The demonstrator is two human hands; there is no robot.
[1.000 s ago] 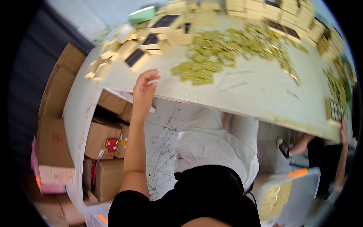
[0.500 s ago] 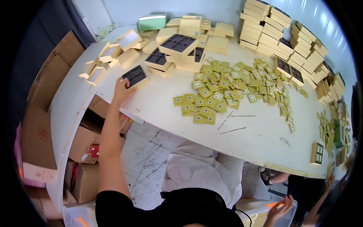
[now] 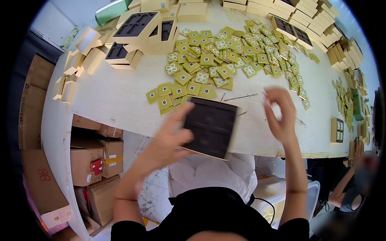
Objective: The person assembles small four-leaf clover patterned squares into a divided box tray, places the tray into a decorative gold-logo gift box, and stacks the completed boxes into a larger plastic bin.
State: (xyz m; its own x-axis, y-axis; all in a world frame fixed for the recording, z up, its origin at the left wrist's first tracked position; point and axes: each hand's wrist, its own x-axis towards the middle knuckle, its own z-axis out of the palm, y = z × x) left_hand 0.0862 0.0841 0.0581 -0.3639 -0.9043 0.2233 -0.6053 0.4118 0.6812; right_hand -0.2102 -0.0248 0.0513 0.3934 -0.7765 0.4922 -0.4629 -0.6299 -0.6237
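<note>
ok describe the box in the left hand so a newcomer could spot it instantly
Start at the white table and follow its near edge to the middle. There the left hand holds a cream box lined in black. Unlike the black-lined boxes standing farther back, it is in a hand.

Open cream box (image 3: 234, 130); black insert (image 3: 210, 126), probably divided; held aslant in the left fingers (image 3: 183, 137).

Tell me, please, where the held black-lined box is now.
In the head view, the box is just right of centre, in the left hand, with the right hand apart to its right and the green squares beyond.
</note>
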